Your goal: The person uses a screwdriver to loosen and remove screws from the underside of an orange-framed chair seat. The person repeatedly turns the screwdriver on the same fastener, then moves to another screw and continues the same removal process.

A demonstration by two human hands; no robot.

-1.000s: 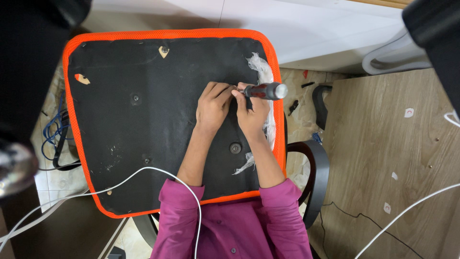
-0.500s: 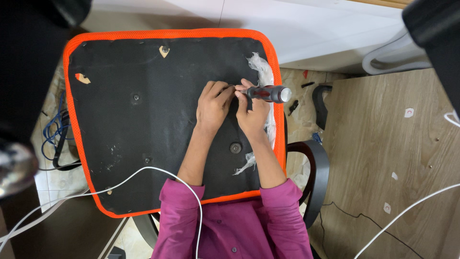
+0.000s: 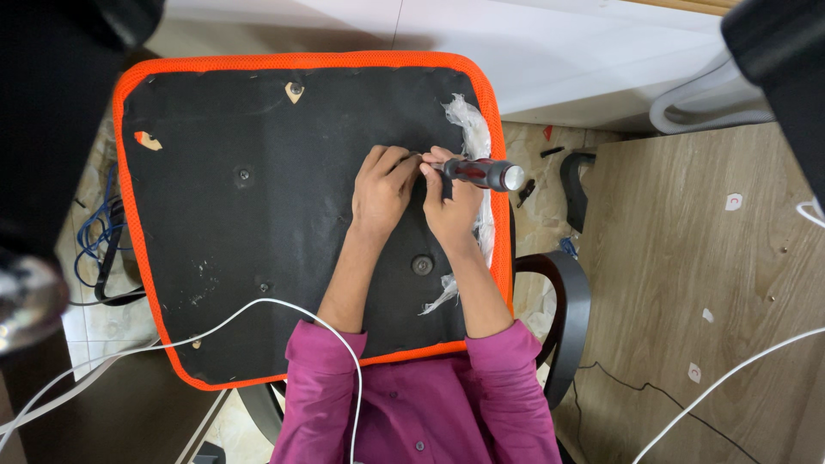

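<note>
— Black fabric underside of a seat pad (image 3: pixel 258 215), orange mesh round its rim, lying face down; that's what both hands are on. The right hand (image 3: pixel 453 206) has its grip closed round a screwdriver (image 3: pixel 477 171) with a dark red and black handle and a silver cap, shaft lying nearly flat and pointing left.

— And the left hand (image 3: pixel 381 191)?

— Fingers curled down at the tip of the tool, pinching or steadying something there; what it has hold of, I can't tell. Both sit near the pad's right edge, toward the far right corner.

— So which step is it?

— I'd say working a fastener or staple at that spot. The next move looks to need the tip kept seated and steady pressure, with the left fingers out of its line.

— Room?

— Tight on the right: torn white plastic (image 3: pixel 471 120) along that edge, then a black armrest (image 3: pixel 574 185) on the floor. Leftward the pad is open, apart from a white cable (image 3: pixel 258 308) across the near corner.
</note>
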